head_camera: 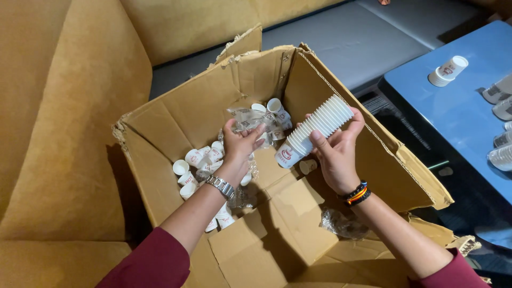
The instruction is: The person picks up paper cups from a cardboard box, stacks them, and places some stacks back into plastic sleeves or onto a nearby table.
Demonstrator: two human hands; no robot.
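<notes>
A large open cardboard box [176, 122] sits on a mustard sofa, holding loose white paper cups [194, 160] and clear plastic wrapping [242, 118]. My right hand [338, 152], with a striped wristband, holds a tilted stack of nested white cups [314, 130] over the box. My left hand [240, 146], with a metal watch on its wrist, reaches down inside the box and its fingers close on the crumpled plastic wrapping among the loose cups.
A blue glass table [458, 106] stands at the right with two white cups [448, 70] and several wrapped cup stacks [501, 154] near its edge. Grey cushions [352, 42] lie behind the box. Crumpled plastic [341, 223] rests on the near flap.
</notes>
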